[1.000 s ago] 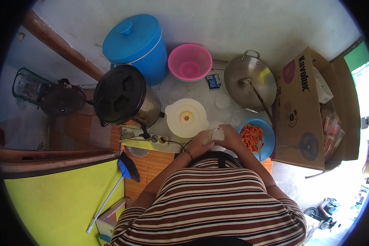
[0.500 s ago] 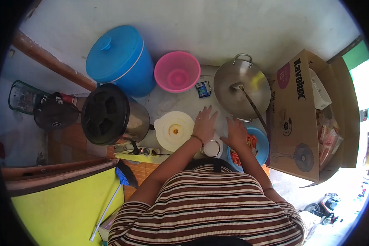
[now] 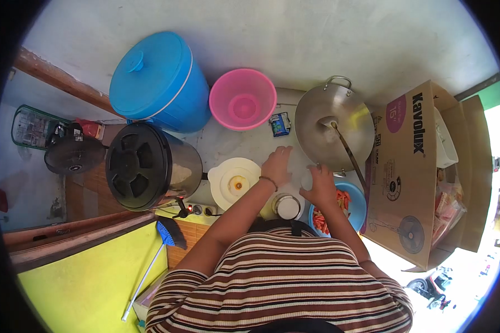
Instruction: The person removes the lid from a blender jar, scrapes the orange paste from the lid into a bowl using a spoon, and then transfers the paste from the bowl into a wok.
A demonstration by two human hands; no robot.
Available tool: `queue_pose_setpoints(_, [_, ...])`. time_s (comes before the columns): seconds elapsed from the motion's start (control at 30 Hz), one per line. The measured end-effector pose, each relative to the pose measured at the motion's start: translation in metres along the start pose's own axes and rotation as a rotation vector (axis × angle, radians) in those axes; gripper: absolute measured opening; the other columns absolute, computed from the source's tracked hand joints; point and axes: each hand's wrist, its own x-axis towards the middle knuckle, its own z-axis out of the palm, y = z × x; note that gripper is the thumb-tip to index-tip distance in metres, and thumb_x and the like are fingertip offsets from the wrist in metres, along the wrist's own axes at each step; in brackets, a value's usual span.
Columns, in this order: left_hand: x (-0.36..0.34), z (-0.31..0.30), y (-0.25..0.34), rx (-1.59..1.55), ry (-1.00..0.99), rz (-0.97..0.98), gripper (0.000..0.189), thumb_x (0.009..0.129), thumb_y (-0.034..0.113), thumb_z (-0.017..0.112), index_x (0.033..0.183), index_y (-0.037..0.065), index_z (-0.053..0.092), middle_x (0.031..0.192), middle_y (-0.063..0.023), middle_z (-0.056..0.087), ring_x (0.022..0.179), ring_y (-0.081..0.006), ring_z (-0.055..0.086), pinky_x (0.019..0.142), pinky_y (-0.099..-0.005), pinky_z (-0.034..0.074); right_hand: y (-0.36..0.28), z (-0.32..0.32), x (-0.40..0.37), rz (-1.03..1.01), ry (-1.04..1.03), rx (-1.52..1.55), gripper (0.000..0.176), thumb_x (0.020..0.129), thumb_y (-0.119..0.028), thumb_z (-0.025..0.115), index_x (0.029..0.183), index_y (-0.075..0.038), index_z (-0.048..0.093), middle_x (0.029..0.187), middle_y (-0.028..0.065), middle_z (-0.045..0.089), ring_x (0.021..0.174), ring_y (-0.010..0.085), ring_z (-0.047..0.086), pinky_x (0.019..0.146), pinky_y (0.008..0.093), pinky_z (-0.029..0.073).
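My left hand (image 3: 276,167), a bracelet at its wrist, hovers over the counter with its fingers loosely apart and nothing seen in it. Just left of it is a round cream dish-like piece (image 3: 236,183) with an orange-brown centre. My right hand (image 3: 322,187) has thumb and fingers around a small clear whitish thing (image 3: 306,180), whose kind I cannot tell. Below that hand, partly hidden by my forearm, a light blue basin (image 3: 358,205) holds cut red and orange pieces (image 3: 320,220). Between my wrists, close to my body, stands a round container with a silvery rim (image 3: 288,206).
A pink basin (image 3: 243,105), a blue lidded bucket (image 3: 155,83) and a black-lidded steel pot (image 3: 150,166) stand left. At the right are a wok (image 3: 316,122) with a ladle (image 3: 344,147), and an open cardboard box (image 3: 400,177). A small blue packet (image 3: 280,125) lies near the wall.
The view has shifted a little. My left hand's fingers, stretched forward before, are now more bent. My right hand stays close to the blue basin.
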Motion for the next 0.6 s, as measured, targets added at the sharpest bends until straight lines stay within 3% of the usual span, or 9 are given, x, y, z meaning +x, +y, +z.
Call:
queue_pose_setpoints(0.33, [0.0,-0.04,-0.03,-0.049,0.203,-0.156,0.082,0.063,0.012,0.078,0.136,0.009,0.04,0.13,-0.0165,0.046,0.118,-0.0368,0.049,0.099,-0.0422,0.044,-0.05,0.0,0.066,-0.164,-0.026,0.009,0.07,0.061,-0.024,0.079,0.125,-0.012,0.053,0.119,0.0154,0.048,0.109,0.0369,0.049,0.089,0.0449,0.048])
queue_pose_setpoints(0.6, [-0.004,-0.065,-0.064,-0.064,0.36,-0.318,0.081,0.061,0.013,0.076,0.134,0.01,0.04,0.128,-0.0151,0.047,0.114,-0.0375,0.051,0.096,-0.0432,0.046,-0.085,0.022,0.106,-0.242,-0.089,-0.013,0.076,0.06,-0.023,0.081,0.128,-0.011,0.05,0.12,0.0151,0.048,0.109,0.0359,0.049,0.087,0.0436,0.05])
